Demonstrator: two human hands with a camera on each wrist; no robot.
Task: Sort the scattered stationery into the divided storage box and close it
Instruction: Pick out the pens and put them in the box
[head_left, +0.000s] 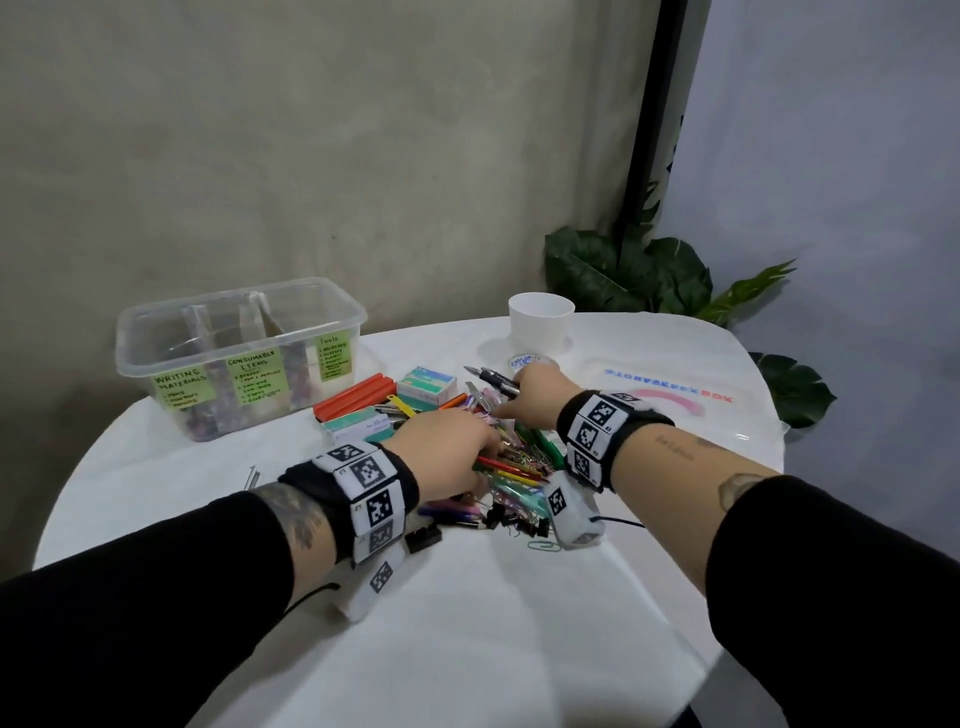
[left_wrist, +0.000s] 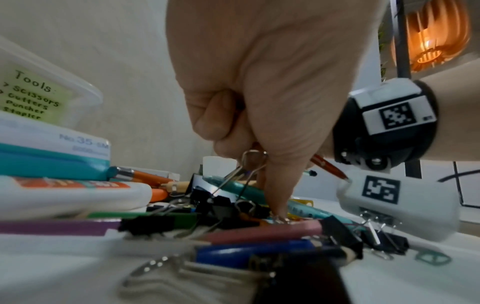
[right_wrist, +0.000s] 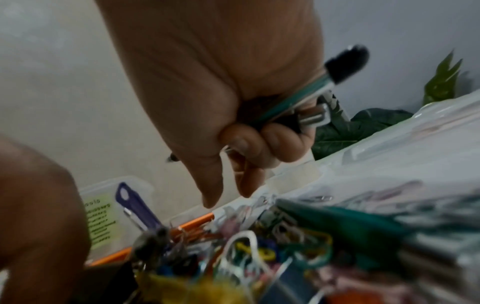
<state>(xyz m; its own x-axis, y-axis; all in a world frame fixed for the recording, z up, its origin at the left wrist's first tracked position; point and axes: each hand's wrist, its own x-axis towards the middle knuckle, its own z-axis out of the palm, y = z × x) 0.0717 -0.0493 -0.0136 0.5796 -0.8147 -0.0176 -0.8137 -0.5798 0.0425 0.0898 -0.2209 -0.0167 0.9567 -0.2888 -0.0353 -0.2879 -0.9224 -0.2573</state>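
The clear divided storage box (head_left: 137, 379) stands open at the back left, with green labels on its front. A heap of pens, clips and binder clips (head_left: 514, 467) lies mid-table. My left hand (head_left: 467, 441) is down in the heap; in the left wrist view its fingers (left_wrist: 215, 123) are curled, an orange pen (left_wrist: 330, 166) sticks out of the fist, and the thumb points down among black binder clips. My right hand (head_left: 519, 395) grips a bundle of pens (head_left: 493, 375), seen as a teal and a clipped pen (right_wrist: 311, 92), with thumb and forefinger reaching down.
Staple boxes (head_left: 426, 384) and a red-orange flat item (head_left: 353, 397) lie between the heap and the box. A white cup (head_left: 540, 322) and a tape roll (head_left: 524, 359) sit behind. A clear lid with coloured lettering (head_left: 670, 389) lies at the right. Plants (head_left: 623, 270) stand beyond the table edge.
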